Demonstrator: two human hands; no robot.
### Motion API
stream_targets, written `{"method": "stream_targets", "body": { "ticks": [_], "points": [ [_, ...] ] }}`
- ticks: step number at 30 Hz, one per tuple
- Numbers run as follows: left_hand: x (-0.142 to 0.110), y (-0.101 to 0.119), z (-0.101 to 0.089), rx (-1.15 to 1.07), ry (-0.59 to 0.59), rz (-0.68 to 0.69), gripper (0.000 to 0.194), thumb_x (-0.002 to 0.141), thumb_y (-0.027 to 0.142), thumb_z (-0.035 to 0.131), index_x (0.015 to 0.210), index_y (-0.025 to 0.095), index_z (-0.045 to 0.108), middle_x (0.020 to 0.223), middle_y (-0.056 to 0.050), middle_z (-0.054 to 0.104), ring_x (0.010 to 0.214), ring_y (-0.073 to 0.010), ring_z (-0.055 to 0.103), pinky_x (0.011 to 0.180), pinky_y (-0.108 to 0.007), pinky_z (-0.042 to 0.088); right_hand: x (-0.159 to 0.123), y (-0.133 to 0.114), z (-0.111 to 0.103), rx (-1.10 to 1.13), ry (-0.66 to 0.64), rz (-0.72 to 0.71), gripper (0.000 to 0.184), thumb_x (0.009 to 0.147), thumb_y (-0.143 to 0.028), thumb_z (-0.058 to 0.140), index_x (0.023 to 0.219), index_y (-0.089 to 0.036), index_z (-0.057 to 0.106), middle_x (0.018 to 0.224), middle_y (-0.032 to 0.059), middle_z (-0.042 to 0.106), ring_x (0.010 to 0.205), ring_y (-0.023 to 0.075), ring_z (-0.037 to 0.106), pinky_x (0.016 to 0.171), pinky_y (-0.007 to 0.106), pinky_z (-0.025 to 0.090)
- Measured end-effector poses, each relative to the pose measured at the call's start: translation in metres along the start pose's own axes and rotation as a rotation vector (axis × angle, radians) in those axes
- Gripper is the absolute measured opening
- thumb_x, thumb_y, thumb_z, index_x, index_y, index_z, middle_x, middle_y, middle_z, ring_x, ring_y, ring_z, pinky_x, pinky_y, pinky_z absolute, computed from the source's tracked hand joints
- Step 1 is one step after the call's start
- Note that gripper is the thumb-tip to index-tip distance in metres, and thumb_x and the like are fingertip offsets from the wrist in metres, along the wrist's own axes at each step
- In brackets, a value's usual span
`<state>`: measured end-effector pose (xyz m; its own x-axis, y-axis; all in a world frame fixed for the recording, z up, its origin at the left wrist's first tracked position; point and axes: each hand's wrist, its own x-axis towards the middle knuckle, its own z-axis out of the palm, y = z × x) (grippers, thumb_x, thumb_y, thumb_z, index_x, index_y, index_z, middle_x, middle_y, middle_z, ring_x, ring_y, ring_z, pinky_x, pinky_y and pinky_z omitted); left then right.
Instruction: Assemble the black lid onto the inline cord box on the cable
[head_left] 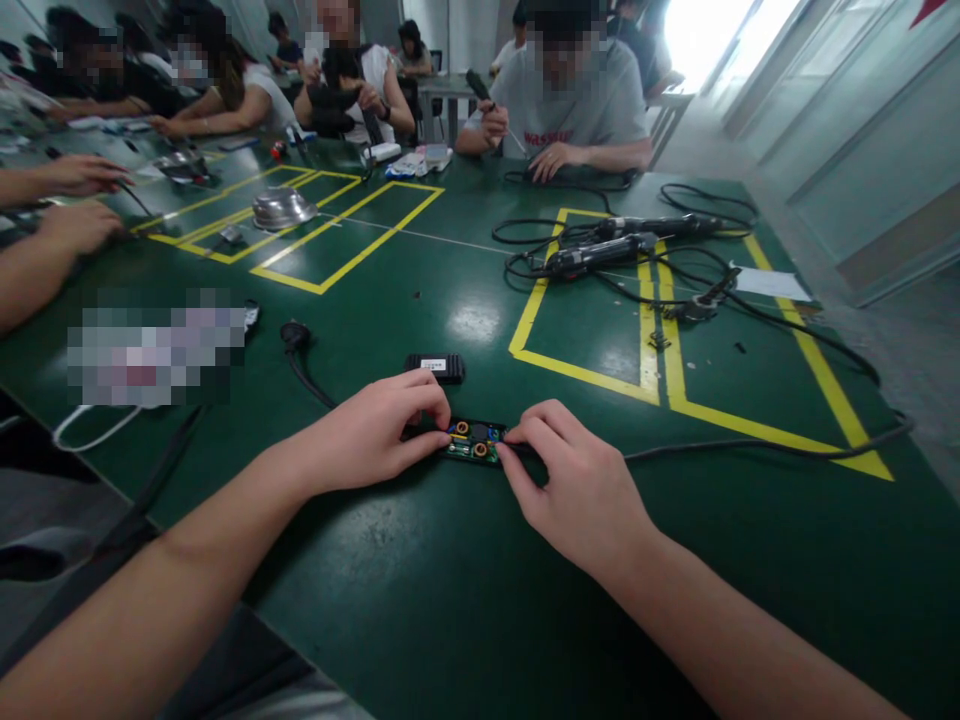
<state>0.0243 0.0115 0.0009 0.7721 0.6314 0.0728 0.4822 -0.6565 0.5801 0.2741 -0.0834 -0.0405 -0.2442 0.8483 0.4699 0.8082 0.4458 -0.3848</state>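
Note:
A small green circuit board (474, 437) with two copper-wound ring coils lies in a narrow black housing on the table in front of me. At its left end, my left hand (394, 425) is closed, thumb and index finger gripping the edge. My right hand (574, 470) pinches the opposite end, where small wires show; the fingertips hide the exact contact. A black power cable (712, 450) runs out to the right from beneath my right hand. Just beyond the board rests a black ribbed cover (435, 367) with a white label.
A black plug (295, 336) on a cord lies left of my hands. Corded electric screwdrivers (600, 255) and looped cables occupy the right side. A metal bowl (283, 208) stands farther back on the green table (420, 600). Co-workers sit around the far and left edges.

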Motion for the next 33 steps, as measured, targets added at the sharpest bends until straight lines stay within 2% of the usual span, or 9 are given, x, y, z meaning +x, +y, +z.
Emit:
{"method": "stream_targets", "body": {
  "ticks": [8,13,17,20,25,29,33],
  "points": [
    [-0.001,0.004,-0.005,-0.056,0.048,0.025,0.012,0.1,0.027,0.066,0.092,0.02,0.072,0.099,-0.005,0.067,0.079,-0.0167,0.061,0.071,-0.03,0.05,0.002,-0.004,-0.002,0.088,0.038,-0.001,0.014,0.105,-0.016,0.055,0.098,-0.021,0.067,0.101,0.011,0.071,0.087,0.0238,0.072,0.074,0.038,0.063],
    [-0.003,0.005,-0.01,-0.081,0.046,0.048,0.01,0.097,0.02,0.062,0.095,0.019,0.073,0.099,-0.005,0.072,0.08,-0.0167,0.065,0.073,-0.029,0.053,0.002,-0.004,-0.003,0.146,0.048,0.007,0.016,0.104,-0.013,0.052,0.1,-0.022,0.064,0.1,0.0105,0.071,0.089,0.0246,0.072,0.074,0.039,0.061],
    [-0.004,0.0,-0.011,-0.084,0.02,0.036,0.008,0.097,0.019,0.065,0.096,0.02,0.073,0.088,-0.001,0.074,0.075,-0.0157,0.066,0.073,-0.028,0.053,0.002,0.001,-0.003,0.163,0.024,0.036,0.015,0.102,-0.012,0.053,0.094,-0.024,0.06,0.098,0.009,0.07,0.086,0.0231,0.072,0.072,0.037,0.058],
    [-0.004,-0.005,-0.01,-0.082,0.016,0.057,0.009,0.099,0.019,0.067,0.092,0.02,0.074,0.088,-0.001,0.076,0.077,-0.0159,0.069,0.074,-0.027,0.052,0.003,0.003,-0.002,0.165,0.011,0.036,0.017,0.101,-0.012,0.053,0.091,-0.024,0.057,0.097,0.0079,0.07,0.085,0.0222,0.071,0.073,0.037,0.055],
    [-0.003,-0.006,-0.01,-0.054,0.018,0.093,0.014,0.101,0.018,0.067,0.089,0.02,0.073,0.091,-0.003,0.076,0.083,-0.0172,0.07,0.08,-0.029,0.052,0.004,0.003,-0.001,0.049,0.03,0.038,0.015,0.097,-0.012,0.056,0.088,-0.024,0.059,0.096,0.0059,0.075,0.089,0.0252,0.07,0.085,0.046,0.045],
    [-0.003,-0.004,-0.008,0.039,0.066,0.129,0.013,0.098,0.018,0.069,0.088,0.022,0.077,0.099,-0.004,0.075,0.095,-0.0215,0.068,0.091,-0.035,0.053,0.003,0.002,0.001,0.033,0.044,0.047,0.016,0.098,-0.013,0.056,0.087,-0.024,0.059,0.096,0.0046,0.076,0.091,0.0254,0.069,0.088,0.047,0.041],
    [0.0,-0.011,-0.001,0.095,0.205,0.108,0.014,0.092,0.023,0.071,0.083,0.023,0.082,0.126,-0.008,0.071,0.115,-0.0276,0.064,0.108,-0.046,0.054,0.002,0.002,0.002,0.024,0.045,0.04,0.014,0.098,-0.014,0.056,0.089,-0.024,0.059,0.096,0.0048,0.076,0.091,0.0254,0.068,0.088,0.046,0.04]
  ]
}}
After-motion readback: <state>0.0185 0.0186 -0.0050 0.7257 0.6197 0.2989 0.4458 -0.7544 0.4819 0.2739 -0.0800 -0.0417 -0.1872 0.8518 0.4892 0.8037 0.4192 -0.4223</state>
